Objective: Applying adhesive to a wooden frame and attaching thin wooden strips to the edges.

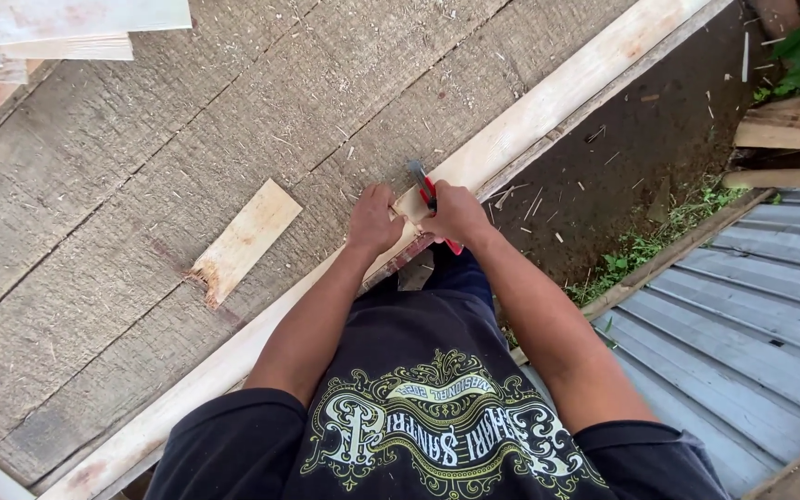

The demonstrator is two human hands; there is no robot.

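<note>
A long pale wooden strip (548, 102) runs diagonally along the edge of a rough grey plank surface (141, 185). My right hand (456, 215) grips a red-handled tool (428, 193) with a dark metal head, held against the strip. My left hand (374, 220) presses down on the strip right beside it, fingers curled. The two hands almost touch. The tool's lower handle end pokes out below my right hand.
A short broken offcut board (244, 241) lies on the planks to the left. Stacked pale boards (57, 28) sit at the top left. Bare soil with wood chips (641, 130) and corrugated metal sheeting (752, 315) lie to the right, far below.
</note>
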